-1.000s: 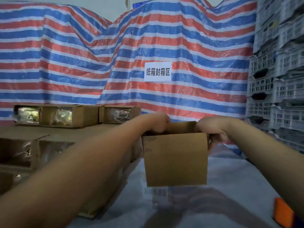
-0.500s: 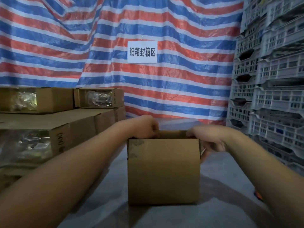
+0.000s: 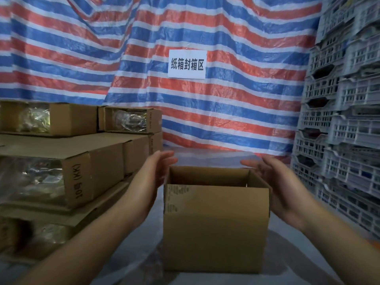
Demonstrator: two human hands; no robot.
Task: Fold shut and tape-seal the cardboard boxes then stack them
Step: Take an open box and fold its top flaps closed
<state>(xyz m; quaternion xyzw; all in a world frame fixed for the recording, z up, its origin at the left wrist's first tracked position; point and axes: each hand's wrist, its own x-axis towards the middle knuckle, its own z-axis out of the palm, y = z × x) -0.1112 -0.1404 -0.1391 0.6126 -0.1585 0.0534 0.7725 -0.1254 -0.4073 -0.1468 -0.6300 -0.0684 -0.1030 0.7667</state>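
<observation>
Cardboard box [image 3: 216,227], open-topped, standing upright on the grey tabletop [image 3: 287,254] between the two hands, its top flaps not yet folded over the opening; no tape or dispenser can be seen. Well to the left of the left hand, a stack of boxes [image 3: 67,171] rises in several tiers, some with glossy film-wrapped contents showing at their ends, the nearest printed "(KK)" on its side. The left hand [image 3: 153,175] sits just beside the box's upper left edge, fingers straight and relaxed, holding nothing; whether the palm touches the cardboard cannot be told. Beyond the hands, a paper sign [image 3: 187,64] with printed characters is fixed to a red, white and blue striped tarpaulin [image 3: 236,103]. The right hand [image 3: 277,186] mirrors the left at the upper right edge, fingers extended, palm facing inward, likewise empty. To the right of it, grey plastic crates [image 3: 345,120] are piled high. Judged step: the start of folding shut, the box set in place and both hands poised at its rim. The next move probably calls for pressing the side flaps inward and level, then the long flaps over them, before tape is fetched for the seam.
</observation>
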